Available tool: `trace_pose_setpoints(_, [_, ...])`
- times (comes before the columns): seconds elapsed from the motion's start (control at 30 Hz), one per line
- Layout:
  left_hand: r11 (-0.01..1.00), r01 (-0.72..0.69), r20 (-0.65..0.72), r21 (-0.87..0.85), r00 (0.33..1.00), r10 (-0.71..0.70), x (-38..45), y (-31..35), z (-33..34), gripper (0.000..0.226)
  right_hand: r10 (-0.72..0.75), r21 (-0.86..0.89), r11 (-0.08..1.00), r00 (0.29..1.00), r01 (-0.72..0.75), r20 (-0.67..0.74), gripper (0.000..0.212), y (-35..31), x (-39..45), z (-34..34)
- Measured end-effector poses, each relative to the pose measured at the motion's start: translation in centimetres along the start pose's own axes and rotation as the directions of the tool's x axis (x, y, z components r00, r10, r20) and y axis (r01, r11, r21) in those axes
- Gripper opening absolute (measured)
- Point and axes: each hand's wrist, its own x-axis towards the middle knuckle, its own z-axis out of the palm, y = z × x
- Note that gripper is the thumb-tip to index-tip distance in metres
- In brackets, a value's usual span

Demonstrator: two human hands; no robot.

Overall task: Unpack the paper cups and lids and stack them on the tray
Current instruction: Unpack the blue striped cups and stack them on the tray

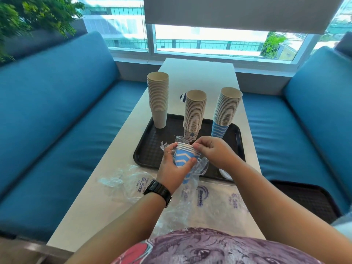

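The left hand (172,164) is gripping a short stack of blue cups (185,156), tilted with rims pointing to 1 o'clock, while the right hand (213,150) is pinching the wrap (198,168) at the rims, just above the tray (150,147), whose three tall stacks are standing at 12 o'clock.

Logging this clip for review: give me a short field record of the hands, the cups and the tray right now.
left hand: grips a short blue zigzag cup stack
right hand: pinches at that stack's rims
wrapper: clear plastic, partly around the held stack
tray: black, on the white table
tall stacks on tray: plain, speckled, blue-wave
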Motion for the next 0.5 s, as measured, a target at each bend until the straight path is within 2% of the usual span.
trace_pose_setpoints(0.3, [1.000,0.008,0.015,-0.010,1.000,-0.008,0.14,-0.39,0.01,0.071,-0.002,-0.052,0.999,1.000,0.003,0.005,0.011,-0.19,0.01,0.14])
trace_pose_setpoints(0.5, [1.000,0.006,0.019,-0.017,1.000,-0.006,0.09,-0.41,0.06,0.070,-0.049,-0.128,0.991,0.998,0.043,-0.044,0.010,0.20,0.48,0.07])
